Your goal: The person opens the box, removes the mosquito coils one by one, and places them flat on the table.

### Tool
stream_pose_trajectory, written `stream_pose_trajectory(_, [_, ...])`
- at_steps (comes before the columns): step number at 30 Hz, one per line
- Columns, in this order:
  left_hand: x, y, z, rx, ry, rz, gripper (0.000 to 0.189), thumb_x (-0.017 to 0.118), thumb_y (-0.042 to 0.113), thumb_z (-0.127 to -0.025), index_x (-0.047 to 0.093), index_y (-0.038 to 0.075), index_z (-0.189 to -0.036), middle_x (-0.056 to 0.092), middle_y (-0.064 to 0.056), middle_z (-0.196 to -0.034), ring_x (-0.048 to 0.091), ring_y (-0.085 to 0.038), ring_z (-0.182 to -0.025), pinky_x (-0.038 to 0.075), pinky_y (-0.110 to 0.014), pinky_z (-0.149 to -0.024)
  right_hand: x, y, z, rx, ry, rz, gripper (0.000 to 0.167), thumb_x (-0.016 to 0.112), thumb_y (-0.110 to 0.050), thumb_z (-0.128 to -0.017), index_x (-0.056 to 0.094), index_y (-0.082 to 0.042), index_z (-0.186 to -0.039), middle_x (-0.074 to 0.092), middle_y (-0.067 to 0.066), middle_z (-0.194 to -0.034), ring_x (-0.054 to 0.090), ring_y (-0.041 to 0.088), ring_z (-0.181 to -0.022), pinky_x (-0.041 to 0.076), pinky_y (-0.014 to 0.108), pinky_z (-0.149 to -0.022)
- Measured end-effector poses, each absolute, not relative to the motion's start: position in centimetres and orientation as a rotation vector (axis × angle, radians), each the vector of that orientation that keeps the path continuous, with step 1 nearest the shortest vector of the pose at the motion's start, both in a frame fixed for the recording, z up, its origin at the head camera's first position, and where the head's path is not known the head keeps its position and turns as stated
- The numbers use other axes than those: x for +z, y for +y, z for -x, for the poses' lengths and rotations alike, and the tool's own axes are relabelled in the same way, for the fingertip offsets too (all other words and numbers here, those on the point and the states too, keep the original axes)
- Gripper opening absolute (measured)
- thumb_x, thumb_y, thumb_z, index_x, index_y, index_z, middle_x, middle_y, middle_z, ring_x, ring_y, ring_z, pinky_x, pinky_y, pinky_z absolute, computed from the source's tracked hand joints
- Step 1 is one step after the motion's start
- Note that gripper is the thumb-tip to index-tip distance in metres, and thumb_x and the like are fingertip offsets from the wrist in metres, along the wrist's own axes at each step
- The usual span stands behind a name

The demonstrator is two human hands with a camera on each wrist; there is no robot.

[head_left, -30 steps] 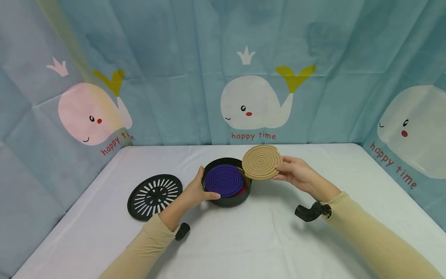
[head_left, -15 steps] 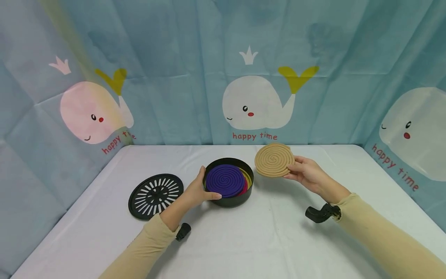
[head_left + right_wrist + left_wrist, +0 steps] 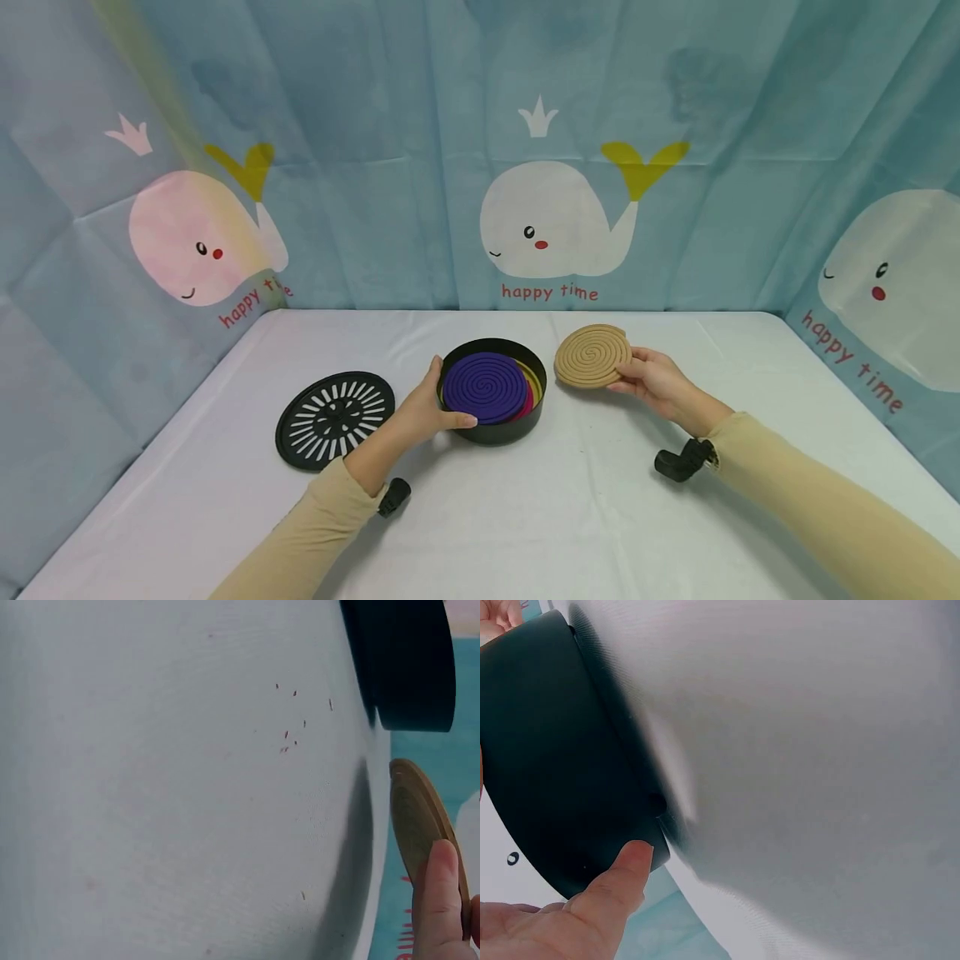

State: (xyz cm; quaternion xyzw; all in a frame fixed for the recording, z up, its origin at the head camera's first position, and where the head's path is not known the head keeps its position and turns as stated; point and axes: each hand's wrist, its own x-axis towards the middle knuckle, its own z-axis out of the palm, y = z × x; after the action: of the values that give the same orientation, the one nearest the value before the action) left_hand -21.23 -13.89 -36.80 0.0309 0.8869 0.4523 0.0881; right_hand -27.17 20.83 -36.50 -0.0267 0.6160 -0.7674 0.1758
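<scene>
In the head view my left hand [image 3: 420, 410] holds the left side of a round black tin [image 3: 501, 435], thumb along the front rim and fingers round the far left. A purple mosquito coil [image 3: 483, 387] lies on top inside it, overlapping a yellow coil [image 3: 536, 377] and a pinkish-red coil [image 3: 529, 400]. Right of the tin, my right hand [image 3: 660, 387] pinches a tan mosquito coil [image 3: 591, 357] by its right edge. The right wrist view shows the tan coil [image 3: 414, 814] tilted above the table, its shadow apart from it. The left thumb [image 3: 622, 881] presses the tin's dark wall.
A black slotted lid [image 3: 315, 454] lies on the white cloth left of the tin, partly behind the left forearm. Small dark crumbs [image 3: 286, 735] dot the cloth in the right wrist view. A blue whale-print curtain [image 3: 420, 233] stands behind the table [image 3: 525, 517].
My right hand has carried the tan coil rightward from over the tin's edge, then lowered it toward the table. The yellow and pinkish-red coils now show more. The left hand has stayed on the tin.
</scene>
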Motion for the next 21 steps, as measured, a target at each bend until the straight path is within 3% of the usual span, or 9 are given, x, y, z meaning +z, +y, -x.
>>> stream_pose_trajectory(3, [-36.9,-13.8,21.3,1.343,2.644,-0.095,0.118,0.084,0.023,-0.078,-0.003,0.001,-0.155,0.003,-0.017,-0.161,0.013,-0.038,-0.145,0.018,-0.052,-0.115,-36.7,20.6,27.5,-2.163,1.74,0.04,0.063,0.038,0.005,-0.101,-0.002,0.012,-0.15,0.054,0.02,-0.119,0.066,0.008,-0.085,0.056,0.025,-0.079])
stream_pose_trajectory(5, [-36.8,-13.8,21.3,1.345,2.639,-0.085,0.118,0.084,0.024,-0.078,-0.003,0.002,-0.155,0.003,-0.015,-0.161,0.013,-0.037,-0.145,0.018,-0.052,-0.115,-36.8,20.4,27.8,-2.158,1.726,0.023,0.063,0.036,0.004,-0.101,-0.003,0.01,-0.15,0.039,0.032,-0.137,0.065,0.007,-0.086,0.055,0.026,-0.082])
stream_pose_trajectory(8, [-36.7,-13.7,21.3,1.351,2.639,-0.093,0.118,0.084,0.023,-0.078,-0.003,0.001,-0.155,0.004,-0.017,-0.161,0.013,-0.038,-0.145,0.019,-0.053,-0.114,-36.9,20.0,28.3,-2.167,1.689,-0.001,0.062,0.033,0.005,-0.102,-0.005,0.008,-0.151,0.011,0.033,-0.154,0.064,0.006,-0.088,0.053,0.026,-0.085])
stream_pose_trajectory(10, [-36.7,-13.7,21.2,1.35,2.64,-0.092,0.118,0.084,0.023,-0.078,-0.003,0.002,-0.155,0.004,-0.017,-0.161,0.014,-0.038,-0.145,0.018,-0.052,-0.115,-37.0,19.7,28.7,-2.171,1.679,-0.014,0.062,0.032,0.005,-0.102,-0.006,0.008,-0.151,0.007,0.031,-0.156,0.062,0.007,-0.092,0.053,0.026,-0.087])
stream_pose_trajectory(13, [-36.6,-13.7,21.2,1.351,2.639,-0.094,0.117,0.083,0.022,-0.078,-0.003,0.001,-0.155,0.004,-0.017,-0.161,0.013,-0.038,-0.145,0.018,-0.052,-0.115,-37.1,19.3,29.3,-2.175,1.668,-0.046,0.061,0.031,0.005,-0.102,-0.005,0.007,-0.151,0.007,0.029,-0.157,0.057,0.017,-0.111,0.051,0.026,-0.09])
stream_pose_trajectory(17, [-36.6,-13.7,21.2,1.356,2.634,-0.091,0.117,0.083,0.021,-0.079,-0.003,0.001,-0.155,0.004,-0.017,-0.161,0.013,-0.038,-0.145,0.017,-0.052,-0.115,-37.3,18.5,29.9,-2.186,1.631,-0.081,0.059,0.029,0.005,-0.102,-0.004,0.007,-0.151,0.005,0.027,-0.158,0.029,0.03,-0.139,0.049,0.027,-0.093])
stream_pose_trajectory(21, [-36.6,-13.7,21.1,1.355,2.632,-0.083,0.117,0.083,0.022,-0.078,-0.003,0.002,-0.155,0.004,-0.017,-0.161,0.013,-0.037,-0.145,0.017,-0.052,-0.115,-37.5,18.0,30.5,-2.205,1.581,-0.11,0.06,0.027,0.006,-0.102,-0.006,0.006,-0.151,0.002,0.025,-0.158,0.015,0.032,-0.143,0.046,0.029,-0.098])
